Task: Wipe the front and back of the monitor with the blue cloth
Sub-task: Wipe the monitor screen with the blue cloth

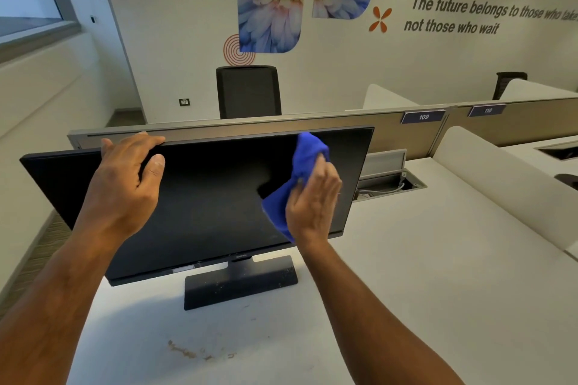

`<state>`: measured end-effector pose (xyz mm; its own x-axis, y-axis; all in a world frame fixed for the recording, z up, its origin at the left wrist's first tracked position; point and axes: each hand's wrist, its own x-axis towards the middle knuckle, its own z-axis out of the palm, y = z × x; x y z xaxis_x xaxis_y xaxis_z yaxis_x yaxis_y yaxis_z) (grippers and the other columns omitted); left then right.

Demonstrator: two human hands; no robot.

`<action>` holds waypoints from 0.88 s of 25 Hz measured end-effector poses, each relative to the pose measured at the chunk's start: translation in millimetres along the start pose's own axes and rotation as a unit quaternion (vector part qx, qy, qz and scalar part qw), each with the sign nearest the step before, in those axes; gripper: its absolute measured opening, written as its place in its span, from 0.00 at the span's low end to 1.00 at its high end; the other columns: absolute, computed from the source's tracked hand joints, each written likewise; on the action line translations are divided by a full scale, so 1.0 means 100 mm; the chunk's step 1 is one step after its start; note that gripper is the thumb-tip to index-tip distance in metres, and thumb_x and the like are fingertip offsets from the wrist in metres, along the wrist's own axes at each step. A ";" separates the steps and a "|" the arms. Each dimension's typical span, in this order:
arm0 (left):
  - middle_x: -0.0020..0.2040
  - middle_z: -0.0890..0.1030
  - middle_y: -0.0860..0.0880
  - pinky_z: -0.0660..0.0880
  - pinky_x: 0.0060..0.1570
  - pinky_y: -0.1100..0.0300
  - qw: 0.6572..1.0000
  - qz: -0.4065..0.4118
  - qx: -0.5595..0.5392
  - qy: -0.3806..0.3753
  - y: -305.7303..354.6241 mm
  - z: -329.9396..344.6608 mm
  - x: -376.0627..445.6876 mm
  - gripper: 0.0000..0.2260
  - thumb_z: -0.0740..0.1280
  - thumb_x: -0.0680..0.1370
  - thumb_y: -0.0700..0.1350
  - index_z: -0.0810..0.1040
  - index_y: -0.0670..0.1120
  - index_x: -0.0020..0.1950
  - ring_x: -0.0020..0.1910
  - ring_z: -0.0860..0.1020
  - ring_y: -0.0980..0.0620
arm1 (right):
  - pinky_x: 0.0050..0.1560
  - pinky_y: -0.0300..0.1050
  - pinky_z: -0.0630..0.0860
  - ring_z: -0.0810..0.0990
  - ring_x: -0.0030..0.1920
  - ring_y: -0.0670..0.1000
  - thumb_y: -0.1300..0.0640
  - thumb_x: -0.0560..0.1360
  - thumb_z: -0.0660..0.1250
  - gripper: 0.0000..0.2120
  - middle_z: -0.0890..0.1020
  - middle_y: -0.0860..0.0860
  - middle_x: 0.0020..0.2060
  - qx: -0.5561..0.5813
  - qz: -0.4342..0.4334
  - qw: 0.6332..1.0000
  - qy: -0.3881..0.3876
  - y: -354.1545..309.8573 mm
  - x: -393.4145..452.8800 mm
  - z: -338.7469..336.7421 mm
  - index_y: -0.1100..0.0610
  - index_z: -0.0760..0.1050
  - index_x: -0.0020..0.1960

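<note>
Pressing blue cloth (292,184) flat under right hand (312,203) on monitor (203,197) front, right of centre; left hand (125,178) clamped over monitor's top edge. Best: overlapping strokes, light pressure.

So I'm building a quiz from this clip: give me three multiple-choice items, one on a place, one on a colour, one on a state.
1. Where is the left hand?
A. on the monitor's top edge
B. on the stand
C. flat on the desk

2. What colour is the cloth?
A. white
B. blue
C. orange

3. What state is the monitor screen in?
A. showing a picture
B. cracked
C. dark

Answers: 1 A, its fingers curl over the top edge. 2 B, the cloth under the right hand is plainly blue. 3 C, the screen is black all over.
</note>
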<state>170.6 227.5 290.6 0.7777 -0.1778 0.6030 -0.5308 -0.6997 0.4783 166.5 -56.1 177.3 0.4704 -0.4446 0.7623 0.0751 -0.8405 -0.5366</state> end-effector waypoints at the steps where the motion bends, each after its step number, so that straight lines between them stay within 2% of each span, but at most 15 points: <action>1: 0.71 0.73 0.44 0.47 0.79 0.47 1.000 0.000 0.000 0.000 0.00 0.00 0.00 0.16 0.58 0.84 0.43 0.72 0.45 0.71 0.74 0.61 0.52 | 0.63 0.44 0.72 0.73 0.63 0.53 0.59 0.81 0.63 0.25 0.71 0.57 0.65 0.030 0.083 0.996 0.018 0.09 -0.05 -0.03 0.58 0.62 0.76; 3: 0.71 0.73 0.44 0.49 0.78 0.45 1.000 0.000 -0.001 0.004 -0.02 0.00 -0.01 0.16 0.59 0.84 0.43 0.73 0.45 0.71 0.73 0.61 0.52 | 0.59 0.46 0.75 0.76 0.61 0.55 0.60 0.82 0.61 0.19 0.71 0.54 0.60 0.092 0.294 0.951 0.031 0.32 -0.17 -0.06 0.57 0.64 0.72; 5: 0.70 0.73 0.44 0.52 0.77 0.40 1.000 0.003 -0.002 0.006 -0.03 0.00 -0.02 0.16 0.59 0.84 0.43 0.73 0.46 0.71 0.73 0.62 0.51 | 0.57 0.50 0.75 0.78 0.58 0.59 0.62 0.81 0.58 0.16 0.71 0.54 0.58 0.124 0.472 0.873 -0.012 0.55 -0.34 -0.03 0.59 0.66 0.68; 8: 0.70 0.73 0.44 0.54 0.76 0.38 1.000 0.002 0.001 0.005 -0.02 0.01 -0.03 0.15 0.59 0.84 0.43 0.72 0.46 0.71 0.73 0.62 0.51 | 0.60 0.54 0.75 0.78 0.54 0.57 0.64 0.81 0.58 0.17 0.76 0.57 0.62 0.191 0.608 0.768 -0.069 0.74 -0.52 0.01 0.58 0.66 0.70; 10: 0.70 0.73 0.44 0.51 0.78 0.43 1.000 -0.006 -0.003 0.011 -0.01 0.01 -0.04 0.15 0.60 0.84 0.43 0.73 0.45 0.71 0.73 0.62 0.51 | 0.56 0.50 0.75 0.78 0.52 0.55 0.62 0.82 0.58 0.16 0.78 0.56 0.58 0.227 0.625 0.746 -0.044 0.73 -0.41 0.01 0.58 0.68 0.69; 11: 0.70 0.73 0.44 0.49 0.78 0.45 1.000 -0.009 -0.002 0.013 0.00 0.01 -0.04 0.15 0.60 0.84 0.42 0.73 0.45 0.71 0.73 0.63 0.51 | 0.54 0.49 0.75 0.79 0.52 0.55 0.61 0.82 0.59 0.14 0.78 0.56 0.58 0.236 0.610 0.757 -0.010 0.64 -0.29 -0.02 0.57 0.69 0.68; 13: 0.70 0.74 0.44 0.49 0.78 0.45 1.000 -0.009 0.003 0.011 -0.01 0.01 -0.04 0.15 0.60 0.84 0.43 0.73 0.45 0.71 0.73 0.63 0.50 | 0.55 0.45 0.75 0.79 0.54 0.55 0.60 0.82 0.60 0.14 0.75 0.54 0.58 0.223 0.529 0.817 0.049 0.35 -0.04 -0.06 0.57 0.70 0.68; 15: 0.70 0.74 0.44 0.50 0.78 0.44 1.000 -0.006 0.006 0.009 -0.02 0.02 -0.03 0.15 0.59 0.84 0.44 0.73 0.45 0.70 0.73 0.64 0.49 | 0.59 0.39 0.71 0.74 0.57 0.53 0.61 0.81 0.59 0.22 0.68 0.53 0.60 0.186 0.374 0.906 0.070 -0.12 0.05 -0.07 0.59 0.66 0.75; 17: 0.70 0.74 0.44 0.50 0.78 0.43 1.000 -0.005 0.001 0.012 -0.02 0.02 -0.03 0.15 0.59 0.84 0.45 0.73 0.46 0.70 0.73 0.64 0.50 | 0.63 0.39 0.70 0.70 0.61 0.53 0.63 0.77 0.59 0.30 0.66 0.55 0.64 0.150 0.186 0.970 0.032 -0.59 -0.10 0.00 0.59 0.61 0.78; 19: 0.69 0.74 0.44 0.51 0.77 0.41 1.000 0.000 -0.001 0.014 -0.03 0.03 -0.03 0.16 0.58 0.84 0.45 0.73 0.46 0.70 0.73 0.64 0.50 | 0.65 0.45 0.73 0.69 0.63 0.54 0.64 0.75 0.62 0.30 0.66 0.57 0.67 0.071 0.023 0.994 -0.080 -0.81 -0.47 0.16 0.55 0.63 0.76; 20: 0.69 0.74 0.44 0.53 0.76 0.40 1.000 0.003 0.000 0.014 -0.04 0.02 -0.03 0.16 0.58 0.83 0.45 0.73 0.46 0.70 0.72 0.64 0.50 | 0.63 0.49 0.76 0.70 0.63 0.56 0.64 0.75 0.65 0.29 0.67 0.57 0.68 0.028 -0.044 0.989 -0.138 -0.81 -0.70 0.26 0.53 0.64 0.74; 21: 0.69 0.74 0.44 0.53 0.76 0.39 1.000 0.007 0.003 0.012 -0.04 0.02 -0.04 0.16 0.58 0.83 0.45 0.73 0.46 0.70 0.72 0.64 0.51 | 0.62 0.52 0.77 0.71 0.64 0.56 0.62 0.75 0.67 0.28 0.68 0.55 0.67 0.000 -0.079 0.979 -0.186 -0.77 -0.90 0.32 0.52 0.65 0.73; 22: 0.70 0.74 0.44 0.53 0.76 0.40 1.000 0.008 0.004 0.009 -0.05 0.01 -0.04 0.16 0.58 0.83 0.45 0.73 0.46 0.71 0.73 0.64 0.50 | 0.62 0.53 0.78 0.72 0.64 0.55 0.61 0.75 0.69 0.27 0.68 0.54 0.67 -0.008 -0.071 0.974 -0.213 -0.66 -1.05 0.34 0.51 0.65 0.71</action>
<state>170.6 231.1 285.0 0.7633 -0.1771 0.6214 -0.5406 -0.7017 0.4641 142.2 56.5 120.4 0.7789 -0.1573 0.6071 0.1537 -0.8907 -0.4279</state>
